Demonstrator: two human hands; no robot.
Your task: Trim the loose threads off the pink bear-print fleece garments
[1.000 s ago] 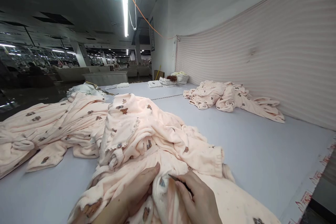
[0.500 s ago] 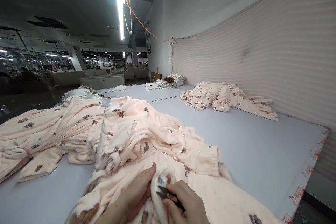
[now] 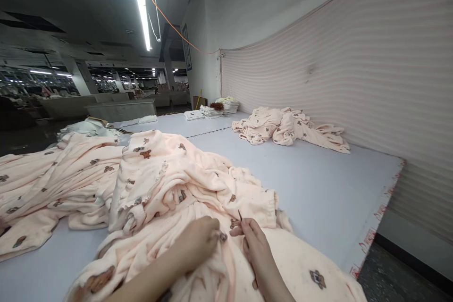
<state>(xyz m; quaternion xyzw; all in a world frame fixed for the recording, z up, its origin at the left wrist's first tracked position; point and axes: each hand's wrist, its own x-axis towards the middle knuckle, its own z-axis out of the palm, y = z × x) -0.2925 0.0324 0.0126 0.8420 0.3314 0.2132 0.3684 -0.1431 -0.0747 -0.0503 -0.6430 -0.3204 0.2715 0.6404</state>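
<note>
A pale peach fleece garment [image 3: 297, 250] with a brown bear print lies bunched across the table in front of me. My left hand [image 3: 200, 243] is closed, its fingers pinching a fold of this garment. Just to the right, my right hand [image 3: 253, 240] is wrapped around a pair of thread snips [image 3: 240, 215]. Only their dark tip shows, pointing up past the thumb; the palm hides the rest. The right hand is over the fleece, a little apart from the left hand's fingers.
More peach printed fleece [image 3: 71, 174] is heaped on the left. Another such pile [image 3: 283, 125] lies by the striped cloth hanging [image 3: 318, 66] on the right. Folded white stacks [image 3: 228, 104] stand at the far end of the pale table [image 3: 329, 188], whose right edge carries red markings.
The snips have left the fold of cloth and now point upward in my right hand. My left hand, earlier spread along the fold, has closed on the fabric. The view has turned slightly right.
</note>
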